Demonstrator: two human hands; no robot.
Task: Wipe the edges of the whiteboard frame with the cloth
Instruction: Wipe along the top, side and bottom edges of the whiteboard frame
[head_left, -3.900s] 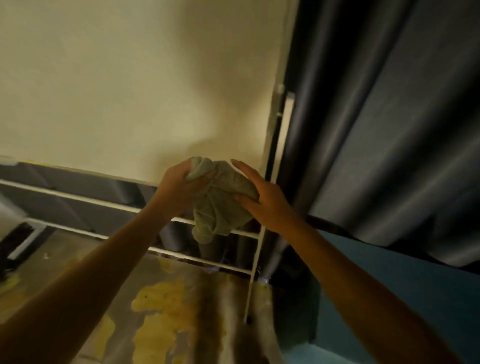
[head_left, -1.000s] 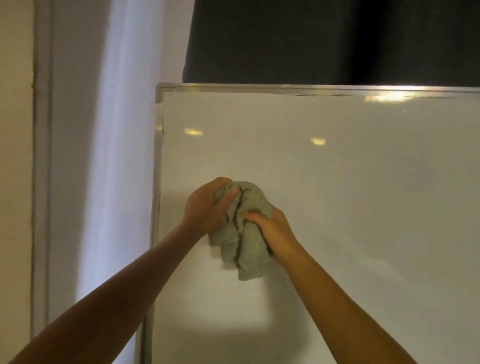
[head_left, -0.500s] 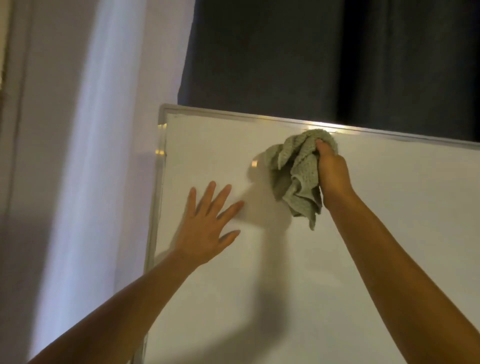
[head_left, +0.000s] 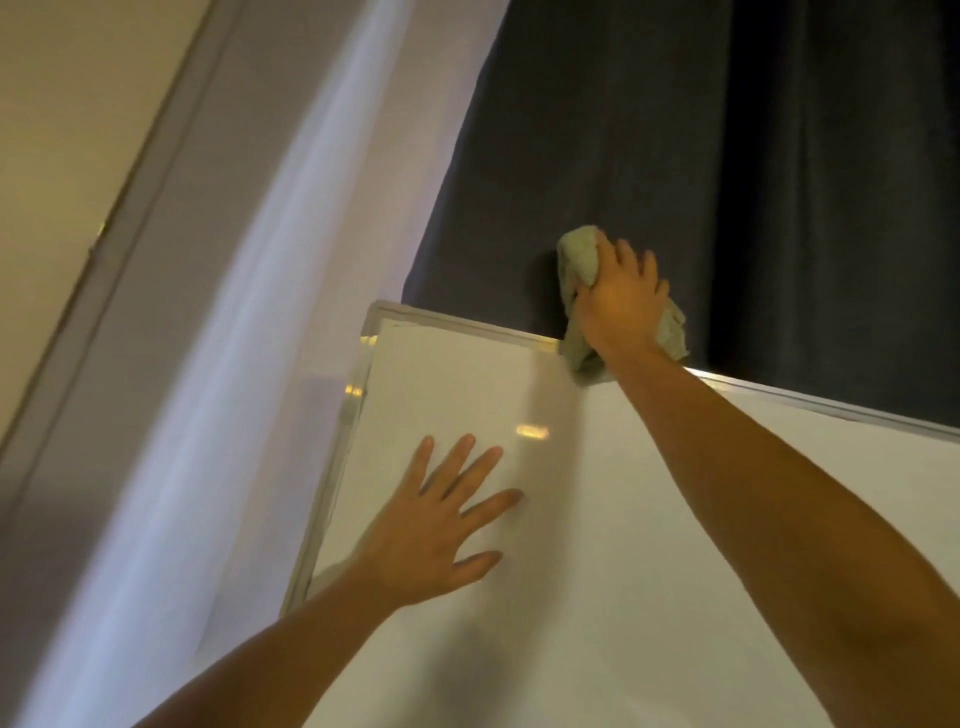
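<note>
The whiteboard (head_left: 597, 519) fills the lower right, edged by a silver metal frame (head_left: 467, 326) whose top left corner shows in the middle of the view. My right hand (head_left: 621, 304) grips a crumpled grey-green cloth (head_left: 577, 254) and presses it over the top edge of the frame, a little right of the corner. Part of the cloth hangs down behind my hand onto the frame. My left hand (head_left: 441, 525) lies flat on the board surface, fingers spread, near the left frame edge (head_left: 332, 483).
A dark curtain (head_left: 701, 156) hangs behind the board's top edge. A sheer white curtain (head_left: 249, 364) runs down the left side, next to a beige wall and a grey trim strip (head_left: 104, 234).
My right hand has lifted the cloth from the board face up onto the top frame edge. The left hand, off the cloth since a second ago, stays flat on the board. The view has tilted.
</note>
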